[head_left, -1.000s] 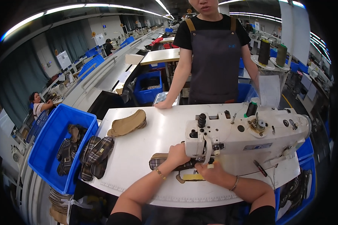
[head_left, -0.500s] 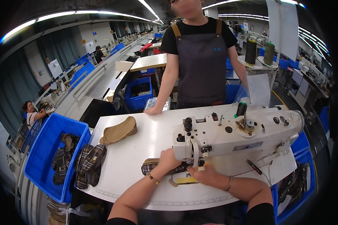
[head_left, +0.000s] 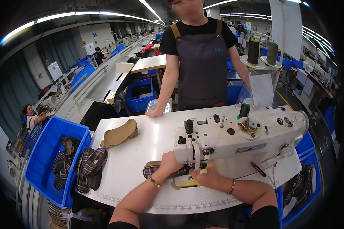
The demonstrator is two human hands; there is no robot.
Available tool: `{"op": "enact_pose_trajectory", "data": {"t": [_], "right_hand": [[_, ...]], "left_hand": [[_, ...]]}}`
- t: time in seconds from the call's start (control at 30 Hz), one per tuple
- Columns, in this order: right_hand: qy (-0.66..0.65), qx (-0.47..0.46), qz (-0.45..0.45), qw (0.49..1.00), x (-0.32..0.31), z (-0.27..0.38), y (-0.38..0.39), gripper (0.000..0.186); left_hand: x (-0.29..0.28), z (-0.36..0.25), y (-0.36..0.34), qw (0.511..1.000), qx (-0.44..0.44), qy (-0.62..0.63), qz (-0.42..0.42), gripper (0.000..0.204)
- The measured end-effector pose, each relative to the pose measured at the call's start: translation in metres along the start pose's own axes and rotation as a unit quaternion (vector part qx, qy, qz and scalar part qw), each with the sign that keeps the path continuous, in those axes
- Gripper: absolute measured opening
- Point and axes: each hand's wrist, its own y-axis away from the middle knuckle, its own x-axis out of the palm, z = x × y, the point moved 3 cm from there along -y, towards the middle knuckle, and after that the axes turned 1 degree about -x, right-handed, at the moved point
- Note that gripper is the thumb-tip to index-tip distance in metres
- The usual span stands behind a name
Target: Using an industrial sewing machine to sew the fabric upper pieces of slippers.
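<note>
A plaid fabric piece with a tan edge [head_left: 151, 170], shaped like part of a soft shoe, lies under the head of the white sewing machine [head_left: 237, 139]. My left hand [head_left: 170, 163] grips it on the left of the needle area, its fingertips partly hidden behind the machine head. Close to the presser foot, my right hand [head_left: 207, 177] has its fingers closed at the right end of the same piece. The needle itself cannot be made out. A yellow strip [head_left: 189, 184] shows on the table just in front of the piece.
Stacked tan sole-shaped pieces [head_left: 120, 133] lie at the table's far left. Plaid pieces [head_left: 91, 166] rest at the left edge beside a blue bin [head_left: 36, 164]. Thread snips [head_left: 258, 169] lie right of my hand. Across the table, a person in an apron [head_left: 202, 68] leans a hand on it.
Both my hands stay at the plaid piece, with hardly any movement. The whole view has shifted slightly, and the person across stands a little differently.
</note>
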Motion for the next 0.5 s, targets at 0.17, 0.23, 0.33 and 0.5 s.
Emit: {"op": "enact_pose_trajectory", "data": {"t": [0.17,0.23,0.33,0.5], "right_hand": [[0.087,-0.021,-0.007,0.996,-0.0001,0.0011,-0.0003,0.008],[0.065,-0.012,0.01,0.998,-0.0023,0.0013,-0.001,0.007],[-0.009,0.016,0.012,1.0,0.0016,-0.0015,0.0005,0.007],[-0.018,0.016,0.014,1.0,-0.0071,0.0035,-0.0021,0.008]], "left_hand": [[0.0007,0.0008,-0.0004,1.0,0.009,0.009,-0.014,0.022],[-0.0002,-0.0007,-0.0001,1.0,0.009,0.009,-0.014,0.022],[0.0018,0.0008,-0.0001,1.0,0.01,0.007,-0.019,0.022],[0.0053,0.0053,-0.0003,1.0,0.012,-0.001,-0.017,0.023]]}}
